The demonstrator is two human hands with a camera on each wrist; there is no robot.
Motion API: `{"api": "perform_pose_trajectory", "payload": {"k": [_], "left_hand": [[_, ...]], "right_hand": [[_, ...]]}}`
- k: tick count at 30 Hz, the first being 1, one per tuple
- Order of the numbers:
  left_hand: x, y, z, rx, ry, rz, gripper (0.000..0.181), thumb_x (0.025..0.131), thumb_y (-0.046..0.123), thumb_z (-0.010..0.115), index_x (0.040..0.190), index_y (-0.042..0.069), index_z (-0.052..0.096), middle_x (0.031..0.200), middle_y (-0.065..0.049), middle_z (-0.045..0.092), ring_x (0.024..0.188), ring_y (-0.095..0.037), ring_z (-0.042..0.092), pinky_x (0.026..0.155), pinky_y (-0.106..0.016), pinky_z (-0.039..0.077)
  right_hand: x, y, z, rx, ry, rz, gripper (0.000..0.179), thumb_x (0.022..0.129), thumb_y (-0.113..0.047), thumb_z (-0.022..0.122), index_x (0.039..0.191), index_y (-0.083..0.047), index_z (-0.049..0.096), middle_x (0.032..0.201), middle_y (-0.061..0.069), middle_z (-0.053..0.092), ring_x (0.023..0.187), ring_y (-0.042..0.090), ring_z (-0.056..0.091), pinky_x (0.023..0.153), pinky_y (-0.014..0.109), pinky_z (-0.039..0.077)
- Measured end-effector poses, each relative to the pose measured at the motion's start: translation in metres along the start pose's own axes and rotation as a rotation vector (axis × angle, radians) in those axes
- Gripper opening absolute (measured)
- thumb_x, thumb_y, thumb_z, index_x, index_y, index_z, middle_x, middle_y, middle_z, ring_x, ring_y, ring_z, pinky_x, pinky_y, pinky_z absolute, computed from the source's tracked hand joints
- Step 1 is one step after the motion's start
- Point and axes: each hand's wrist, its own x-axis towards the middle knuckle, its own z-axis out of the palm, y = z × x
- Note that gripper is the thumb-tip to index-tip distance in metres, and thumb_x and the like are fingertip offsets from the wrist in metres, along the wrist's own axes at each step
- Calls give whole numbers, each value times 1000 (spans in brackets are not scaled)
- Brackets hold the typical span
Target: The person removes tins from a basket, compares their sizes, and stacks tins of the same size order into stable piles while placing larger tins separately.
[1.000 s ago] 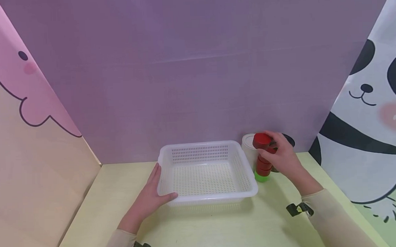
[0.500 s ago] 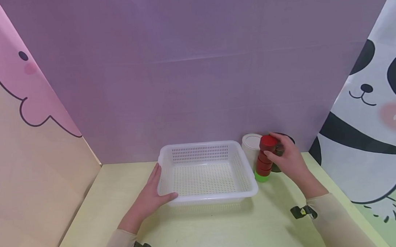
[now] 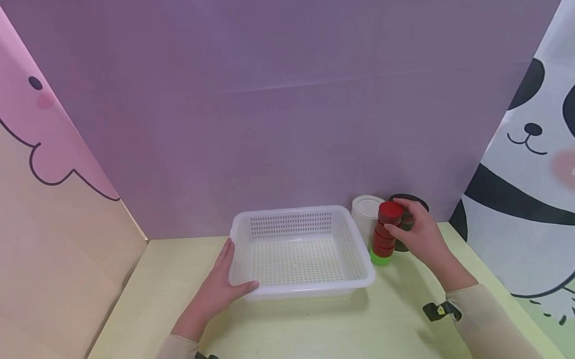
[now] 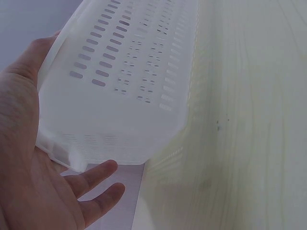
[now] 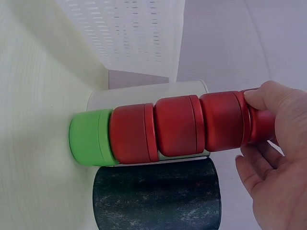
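Note:
In the head view my left hand [image 3: 217,285] rests at the left front corner of a white plastic basket [image 3: 315,288], its thumb on the front rim. Two of its fingers [image 4: 108,197] extend loosely, apart from the basket, in the left wrist view. My right hand [image 3: 420,235] pinches the topmost red jar [image 3: 390,210] of an upright stack between thumb and fingers. Below it, more red jars [image 5: 180,125] stand on a green jar [image 5: 91,138] at the bottom. The held jar touches the one under it and is partly covered by the thumb.
Behind the stack, near the purple back wall, stand a white can [image 3: 366,216] and a dark cylinder [image 5: 158,194], close on both sides. The basket's right edge lies just left of the stack. Printed panels [image 3: 531,218] flank the pale table [image 3: 302,332].
My right hand has brought the red jar a little to the right and down onto the stack, and it stays there since half a second ago. The left hand and basket have not moved.

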Motion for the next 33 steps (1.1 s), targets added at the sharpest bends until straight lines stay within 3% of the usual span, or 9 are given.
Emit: {"api": "perform_pose_trajectory", "payload": {"k": [3,12,15,24,29,33], "left_hand": [[-1,0,0,-2,1,1,134,89,56,90,178,9,2,186,-9,-3,171,-33,3,134,-59,15],[-3,1,-1,-8,11,11,131,91,51,90,178,8,2,187,-8,-4,171,-33,4,134,-60,16],[-3,1,-1,-9,17,15,131,90,50,91,178,8,3,187,-9,-3,171,-34,4,134,-60,16],[-2,1,0,3,7,15,131,90,52,90,178,7,3,186,-7,-4,171,-35,4,134,-61,16],[-2,3,1,7,-5,13,134,89,60,88,178,9,3,187,-4,-5,171,-32,4,134,-59,16],[-1,4,1,14,6,23,133,89,60,88,178,9,4,187,-7,-2,171,-33,6,134,-59,17]], "right_hand": [[-1,2,1,5,-1,0,72,99,-7,84,161,-1,49,149,25,56,119,43,64,93,27,55],[-3,1,2,46,0,9,71,100,-7,82,161,0,46,144,25,58,118,41,63,89,12,47],[-3,2,3,58,3,1,71,100,-7,82,160,0,46,143,25,58,119,40,62,89,13,47],[-6,3,3,49,1,14,72,101,-10,83,161,-1,44,145,25,58,118,40,64,95,36,56],[-9,1,-1,56,6,17,74,101,-11,83,162,1,43,146,26,58,119,42,63,95,29,54],[-11,1,-5,65,20,13,76,100,-11,83,163,2,42,148,27,56,125,45,61,93,14,48]]}}
